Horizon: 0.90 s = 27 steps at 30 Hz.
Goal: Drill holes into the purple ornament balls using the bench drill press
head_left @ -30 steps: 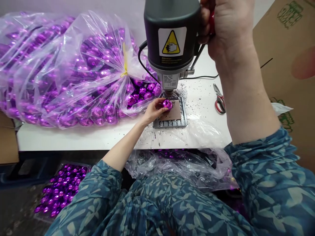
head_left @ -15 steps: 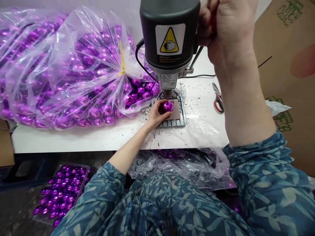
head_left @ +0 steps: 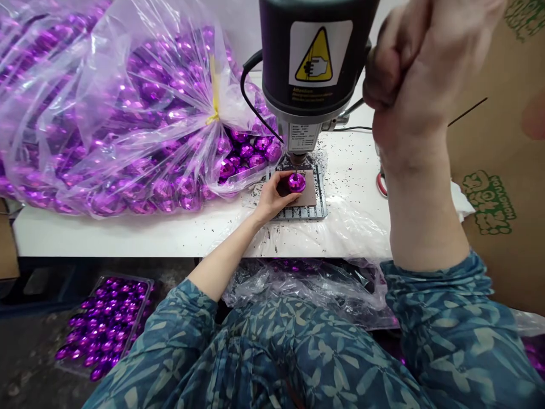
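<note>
My left hand pinches a shiny purple faceted bauble on a brown pad on the grey base plate of a small bench drill. The drill's spindle hangs just above the bauble. My right hand is raised beside the drill head, fingers curled round its lever handle, and is blurred by motion.
A large clear bag of purple baubles fills the left of the white table. Red-handled scissors lie right of the drill. A tray of baubles sits on the floor. A plastic bag lies in my lap. Cardboard boxes stand right.
My right hand has swung down and forward on the lever. The left hand keeps the bauble under the spindle. The view shifted slightly.
</note>
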Available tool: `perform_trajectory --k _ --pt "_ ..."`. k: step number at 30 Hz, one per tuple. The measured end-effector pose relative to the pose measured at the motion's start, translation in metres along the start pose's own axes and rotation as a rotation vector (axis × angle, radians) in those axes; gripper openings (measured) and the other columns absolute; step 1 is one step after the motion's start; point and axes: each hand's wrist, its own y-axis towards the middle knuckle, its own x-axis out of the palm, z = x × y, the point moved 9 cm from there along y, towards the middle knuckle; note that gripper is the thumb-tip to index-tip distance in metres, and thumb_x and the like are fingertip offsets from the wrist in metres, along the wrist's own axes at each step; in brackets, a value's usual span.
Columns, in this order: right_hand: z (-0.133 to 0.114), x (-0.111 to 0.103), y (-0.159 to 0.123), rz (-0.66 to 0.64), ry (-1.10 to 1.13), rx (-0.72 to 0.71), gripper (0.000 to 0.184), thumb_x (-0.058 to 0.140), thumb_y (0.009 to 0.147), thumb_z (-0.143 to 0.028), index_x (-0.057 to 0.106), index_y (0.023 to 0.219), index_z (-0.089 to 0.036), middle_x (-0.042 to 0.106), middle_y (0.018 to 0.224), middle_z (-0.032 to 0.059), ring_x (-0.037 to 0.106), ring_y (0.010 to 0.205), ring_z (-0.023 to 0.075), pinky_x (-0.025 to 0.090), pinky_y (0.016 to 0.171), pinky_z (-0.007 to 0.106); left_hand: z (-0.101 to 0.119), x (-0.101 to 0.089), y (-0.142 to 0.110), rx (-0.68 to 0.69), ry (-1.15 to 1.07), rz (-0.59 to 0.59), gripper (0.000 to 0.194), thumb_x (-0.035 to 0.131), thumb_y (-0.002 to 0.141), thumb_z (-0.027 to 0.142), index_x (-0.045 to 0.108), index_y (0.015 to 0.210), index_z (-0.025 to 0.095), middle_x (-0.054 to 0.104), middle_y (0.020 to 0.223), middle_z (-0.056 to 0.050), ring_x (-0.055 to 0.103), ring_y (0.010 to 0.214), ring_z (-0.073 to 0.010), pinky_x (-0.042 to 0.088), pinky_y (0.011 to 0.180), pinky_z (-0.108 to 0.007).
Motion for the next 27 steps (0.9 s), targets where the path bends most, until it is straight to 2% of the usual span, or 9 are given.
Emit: perform_trajectory --k 3,5,8,10,11,14,16,19,27 --pt "-0.009 -0.008 -0.02 0.126 0.354 -0.127 0.061 0.063 0.089 -0.051 0.033 0.048 -0.016 0.011 0.045 -0.0055 0.027 0.032 -0.0005 0.014 0.033 0.016 0.0 0.0 0.0 0.007 -0.013 -0.002 0.058 0.091 0.08 0.03 0.06 0.127 0.019 0.075 0.125 -0.01 0.074 0.115 -0.024 0.061 0.105 -0.045" --pt "-0.009 -0.009 -0.028 0.105 0.456 -0.227 0.056 0.076 0.076 -0.057 0.049 0.05 -0.015 0.008 0.047 -0.0055 0.026 0.031 -0.0011 0.017 0.031 0.014 0.0 0.0 0.0 0.017 -0.018 0.0 0.059 0.091 0.08 0.031 0.06 0.128 0.02 0.075 0.125 -0.01 0.074 0.115 -0.0239 0.061 0.105 -0.044" --pt "-0.017 -0.008 -0.044 0.001 0.395 -0.461 0.025 0.064 0.09 -0.053 0.079 0.096 -0.033 0.012 0.046 -0.0058 0.023 0.03 -0.0036 0.021 0.033 0.006 0.0 -0.001 -0.001 0.037 -0.029 0.009 0.058 0.09 0.08 0.032 0.06 0.128 0.02 0.075 0.124 -0.009 0.074 0.114 -0.0235 0.061 0.104 -0.044" --pt "-0.023 -0.007 -0.057 -0.049 0.317 -0.584 0.032 0.051 0.099 -0.043 0.068 0.126 -0.05 0.018 0.048 -0.0064 0.023 0.032 -0.0062 0.021 0.037 0.001 -0.001 0.0 -0.001 0.047 -0.027 0.011 0.058 0.09 0.081 0.033 0.059 0.128 0.02 0.074 0.125 -0.01 0.074 0.115 -0.0239 0.061 0.105 -0.045" --pt "-0.023 -0.008 -0.063 -0.043 0.276 -0.599 0.036 0.048 0.101 -0.04 0.064 0.13 -0.054 0.021 0.049 -0.0065 0.024 0.033 -0.0071 0.022 0.04 0.0 -0.001 0.0 -0.001 0.05 -0.024 0.009 0.058 0.09 0.081 0.033 0.059 0.128 0.02 0.074 0.126 -0.01 0.073 0.116 -0.0241 0.061 0.105 -0.045" --pt "-0.014 -0.015 -0.071 0.083 0.215 -0.482 0.03 0.053 0.098 -0.043 0.068 0.122 -0.054 0.026 0.051 -0.0067 0.031 0.038 -0.0082 0.025 0.045 0.002 -0.003 0.0 -0.001 0.063 -0.027 0.009 0.058 0.09 0.081 0.035 0.059 0.129 0.021 0.074 0.127 -0.01 0.073 0.117 -0.0244 0.061 0.104 -0.044" --pt "-0.01 -0.019 -0.078 0.168 0.197 -0.402 0.024 0.052 0.098 -0.044 0.076 0.102 -0.039 0.03 0.051 -0.0067 0.034 0.039 -0.0082 0.023 0.045 0.006 -0.003 0.0 -0.001 0.069 -0.037 0.016 0.058 0.09 0.081 0.035 0.06 0.129 0.021 0.074 0.126 -0.01 0.074 0.116 -0.0244 0.061 0.104 -0.044" --pt "-0.011 -0.017 -0.087 0.207 0.164 -0.374 0.041 0.046 0.101 -0.043 0.065 0.074 -0.019 0.033 0.049 -0.0065 0.033 0.038 -0.0078 0.018 0.041 0.01 -0.003 0.0 -0.001 0.064 -0.04 0.019 0.058 0.09 0.081 0.036 0.06 0.128 0.021 0.074 0.126 -0.01 0.074 0.116 -0.0243 0.061 0.105 -0.044" --pt "-0.006 -0.021 -0.102 0.203 0.029 -0.411 0.031 0.053 0.098 -0.045 0.068 0.08 -0.025 0.028 0.043 -0.005 0.026 0.034 0.0004 0.019 0.039 0.022 -0.001 0.001 -0.002 0.014 -0.031 -0.004 0.057 0.088 0.083 0.037 0.059 0.13 0.022 0.073 0.13 -0.01 0.073 0.119 -0.0247 0.06 0.107 -0.046"
